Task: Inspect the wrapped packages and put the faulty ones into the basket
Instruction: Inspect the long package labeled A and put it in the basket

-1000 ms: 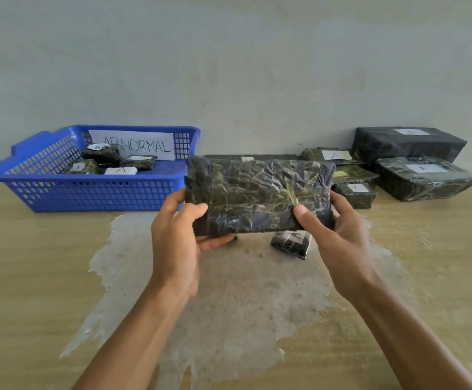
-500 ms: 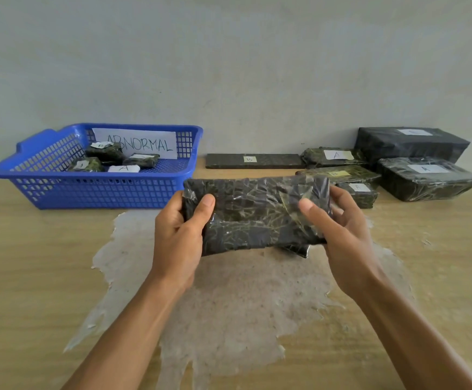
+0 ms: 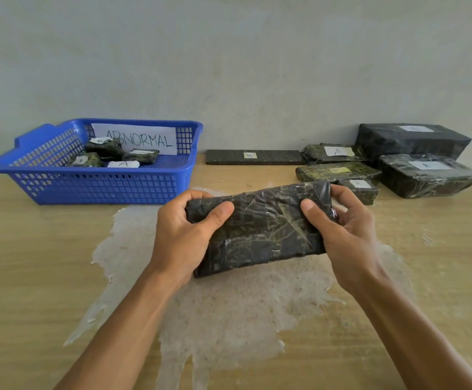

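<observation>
Dark package (image 3: 260,229) lower, flatter now

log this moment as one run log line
step: inspect | left hand: grips wrapped package | right hand: grips it | blue basket: holds small packages

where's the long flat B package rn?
Head view, far side of the table: the long flat package lies by the wall, between the blue basket and the pile of packages on the right.

Dark green-black package (image 3: 260,229) with pale crinkled veining; blue mesh basket (image 3: 99,187); white sign (image 3: 136,139), black lettering; tan wood-grain surface (image 3: 32,277).
</observation>
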